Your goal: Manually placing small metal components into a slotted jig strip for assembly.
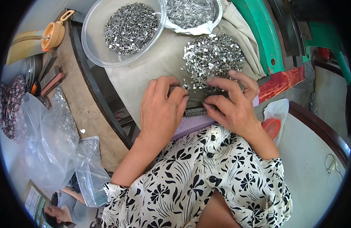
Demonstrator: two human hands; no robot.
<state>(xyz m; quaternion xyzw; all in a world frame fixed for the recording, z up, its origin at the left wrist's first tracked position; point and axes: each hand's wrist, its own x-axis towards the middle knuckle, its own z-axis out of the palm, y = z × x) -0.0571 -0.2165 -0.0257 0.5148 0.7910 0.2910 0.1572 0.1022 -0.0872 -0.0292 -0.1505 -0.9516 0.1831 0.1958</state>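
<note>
My left hand [159,108] is closed, its fingers bent and pressed together beside the pile. Its fingertips are turned away, so whatever they hold is hidden. My right hand [234,100] has thumb and index finger drawn together, with the other bent fingers at the near edge of the pile of small flat metal pieces [213,57]. Anything in that pinch is too small to make out. Between the two hands lies a dark metal strip with a row of fine teeth or slots [196,112], its ends covered by my fingers. Purple checked cloth [192,124] shows below the strip.
A clear plastic tub [95,57] of small grey metal parts stands beyond my left hand. A white-lined bowl [220,17] holds thin metal pins. Green machinery [255,34] borders the right; clear bags [46,148] lie left of a wooden bench [90,114]. Another person sits lower left.
</note>
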